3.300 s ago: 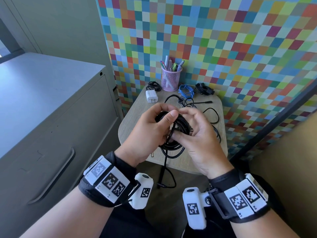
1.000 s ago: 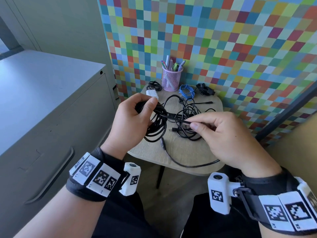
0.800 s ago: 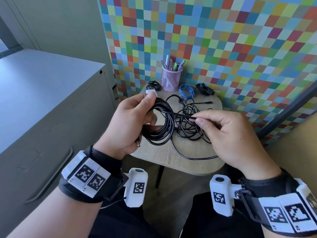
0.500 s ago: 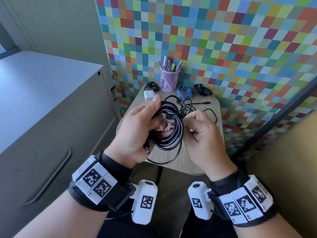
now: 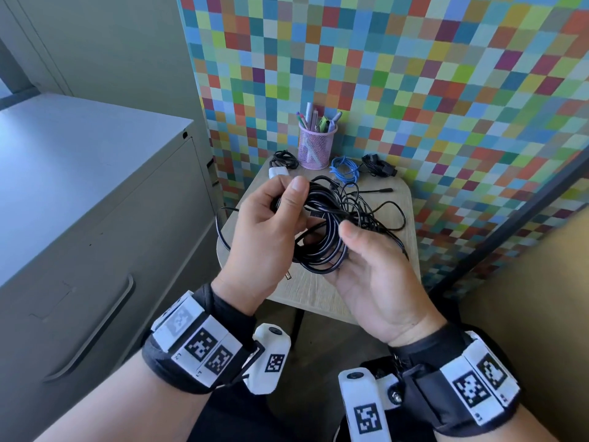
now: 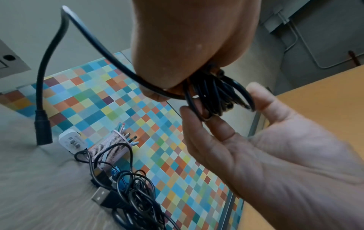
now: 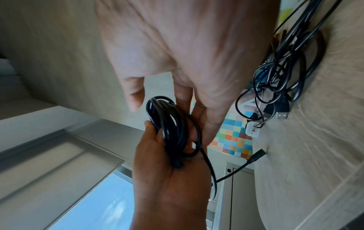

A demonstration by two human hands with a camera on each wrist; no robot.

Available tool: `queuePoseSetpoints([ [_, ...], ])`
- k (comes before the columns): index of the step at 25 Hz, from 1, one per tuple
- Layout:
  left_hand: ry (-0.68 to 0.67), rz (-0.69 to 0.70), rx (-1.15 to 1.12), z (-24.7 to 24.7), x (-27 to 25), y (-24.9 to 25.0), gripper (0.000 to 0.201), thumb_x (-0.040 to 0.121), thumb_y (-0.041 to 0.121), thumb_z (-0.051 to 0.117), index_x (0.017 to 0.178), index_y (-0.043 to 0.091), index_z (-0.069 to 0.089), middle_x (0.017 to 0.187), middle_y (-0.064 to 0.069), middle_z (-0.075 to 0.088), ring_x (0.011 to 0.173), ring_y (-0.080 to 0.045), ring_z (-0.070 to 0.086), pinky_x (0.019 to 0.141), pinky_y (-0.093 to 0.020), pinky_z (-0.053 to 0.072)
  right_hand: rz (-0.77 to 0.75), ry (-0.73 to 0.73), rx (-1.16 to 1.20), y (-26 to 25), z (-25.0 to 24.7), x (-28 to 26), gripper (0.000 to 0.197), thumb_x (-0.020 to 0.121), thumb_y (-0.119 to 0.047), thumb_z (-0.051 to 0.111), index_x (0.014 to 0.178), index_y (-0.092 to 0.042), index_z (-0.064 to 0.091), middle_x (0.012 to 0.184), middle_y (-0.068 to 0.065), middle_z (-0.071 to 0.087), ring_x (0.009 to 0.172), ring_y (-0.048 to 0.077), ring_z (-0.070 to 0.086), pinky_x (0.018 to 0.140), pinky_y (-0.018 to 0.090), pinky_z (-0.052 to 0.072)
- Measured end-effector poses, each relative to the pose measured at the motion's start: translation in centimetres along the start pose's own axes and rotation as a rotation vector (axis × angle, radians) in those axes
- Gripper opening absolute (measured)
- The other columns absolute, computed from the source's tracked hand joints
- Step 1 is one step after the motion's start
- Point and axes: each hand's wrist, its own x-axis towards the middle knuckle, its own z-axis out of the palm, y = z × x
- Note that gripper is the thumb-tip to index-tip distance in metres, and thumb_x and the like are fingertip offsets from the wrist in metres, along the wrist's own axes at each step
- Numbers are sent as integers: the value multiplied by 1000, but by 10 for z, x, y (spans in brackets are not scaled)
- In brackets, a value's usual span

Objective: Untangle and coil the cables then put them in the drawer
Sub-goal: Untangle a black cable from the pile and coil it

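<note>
A black cable coil (image 5: 322,240) hangs above the small wooden table (image 5: 318,291). My left hand (image 5: 280,212) grips the coil's top, thumb pressed over the strands. My right hand (image 5: 357,253) lies palm up under the coil, its straight fingers (image 6: 199,124) touching the loops and the thumb apart. In the right wrist view the coil (image 7: 169,123) sits between both hands. The cable's loose end (image 6: 42,133), with a barrel plug, arcs out to the left and hangs down to the table. A tangle of thin black cables (image 5: 366,202) lies on the table behind the hands.
At the table's back stand a pink mesh pen cup (image 5: 315,148), a white charger (image 5: 279,172), a blue cable (image 5: 344,169) and two small black bundles (image 5: 283,159) (image 5: 377,165). A grey cabinet with a closed drawer and its handle (image 5: 95,330) stands left. A checkered wall stands behind.
My right hand pulled a strand out to the right, wound it onto the coil, then let go and turned palm up under the loops. The loose end now swings out left.
</note>
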Motion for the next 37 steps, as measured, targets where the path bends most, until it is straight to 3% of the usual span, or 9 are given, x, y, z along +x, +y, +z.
queuePoseSetpoints([
  [3,5,18,52,1,-1,-4,25,108,12,47,89,-3,55,59,10,45,51,-1,45,60,-16,49,-36,12,-188,6,-2,3,30,87,-8,68,115,2,75,122,25,72,113,34,69,107,51,51],
  [11,-74,6,128,5,-3,-18,25,105,25,56,80,19,58,53,16,45,47,-3,37,51,-19,35,-191,254,-243,22,-5,18,23,88,10,58,98,-1,75,96,23,70,90,33,64,85,49,53],
  [17,-51,-36,-16,6,-5,-23,27,100,30,58,83,9,59,64,-3,48,50,-11,38,50,-18,34,-272,226,-301,23,-1,19,20,87,5,63,91,-10,77,87,12,72,84,24,65,80,41,54],
  [22,-45,-32,-6,1,-2,-22,25,101,29,59,85,9,61,70,-14,45,54,-20,36,52,-25,31,-339,178,-338,21,-5,23,12,89,4,71,101,3,73,88,11,72,82,19,66,81,31,54],
  [25,-37,-70,-85,-1,-1,-21,25,103,24,56,90,3,57,64,-7,46,47,-7,37,49,-18,35,-326,206,-358,21,-7,26,32,88,-6,79,119,-4,71,107,13,73,96,18,69,86,29,56],
  [28,-46,-132,-101,0,-1,-20,24,106,22,55,95,1,59,74,-17,50,53,-13,43,51,-21,41,-244,224,-337,26,-18,29,65,67,-40,96,125,-30,67,130,9,65,123,22,61,103,39,53],
  [30,-33,-174,-71,2,-3,-21,26,106,23,53,94,0,59,60,-8,47,49,-9,40,51,-22,38,-213,178,-254,27,-22,29,80,57,-48,100,124,-28,60,128,6,61,123,24,60,101,42,54],
  [33,-9,-153,34,0,-2,-24,30,106,26,54,87,5,61,53,6,44,47,-8,39,53,-27,40,-231,169,-188,31,-22,28,78,54,-48,101,107,-20,50,122,14,55,111,28,61,100,50,52],
  [37,53,-31,297,-10,4,-29,23,105,29,57,84,21,64,55,2,54,52,-14,53,60,-32,47,-288,270,-167,29,-17,24,58,66,-47,96,74,-12,51,95,7,54,88,22,53,82,39,44],
])
